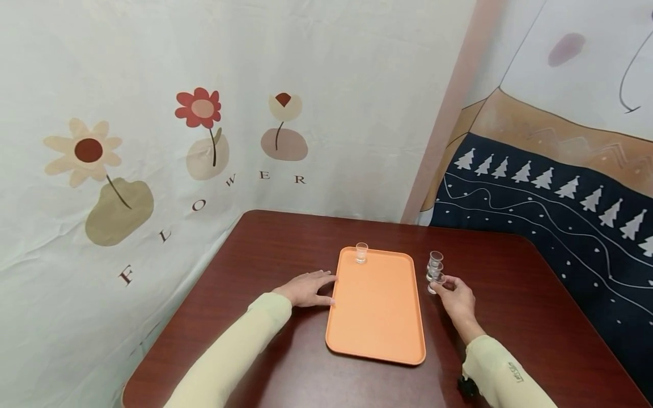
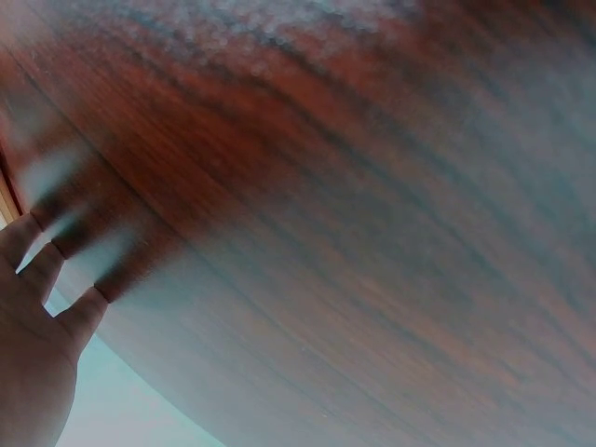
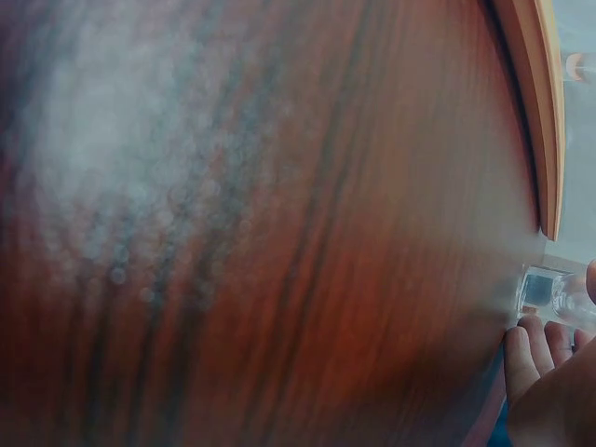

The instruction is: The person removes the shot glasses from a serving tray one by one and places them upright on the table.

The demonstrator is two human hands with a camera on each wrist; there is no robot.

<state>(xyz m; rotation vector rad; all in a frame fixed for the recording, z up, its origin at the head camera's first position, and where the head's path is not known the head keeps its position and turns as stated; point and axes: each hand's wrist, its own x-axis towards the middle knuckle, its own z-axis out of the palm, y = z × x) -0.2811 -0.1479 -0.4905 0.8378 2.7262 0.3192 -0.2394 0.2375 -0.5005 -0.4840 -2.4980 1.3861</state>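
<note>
An orange tray (image 1: 376, 309) lies on the dark red-brown table, with one small clear shot glass (image 1: 361, 253) standing at its far left corner. My left hand (image 1: 308, 288) is at the tray's left rim, fingers extended and thumb spread apart. To the right of the tray, a few shot glasses (image 1: 436, 258) stand close together in a row. My right hand (image 1: 457, 298) pinches the nearest one, a clear shot glass (image 1: 432, 287), between thumb and fingers. In the right wrist view that shot glass (image 3: 540, 289) shows beside the fingers, partly cut off by the frame edge.
The table (image 1: 285, 243) has rounded far corners. Behind it hangs a pale cloth (image 1: 347, 113) printed with flowers and letters, and a dark blue cloth (image 1: 551, 226) with white trees hangs at the right.
</note>
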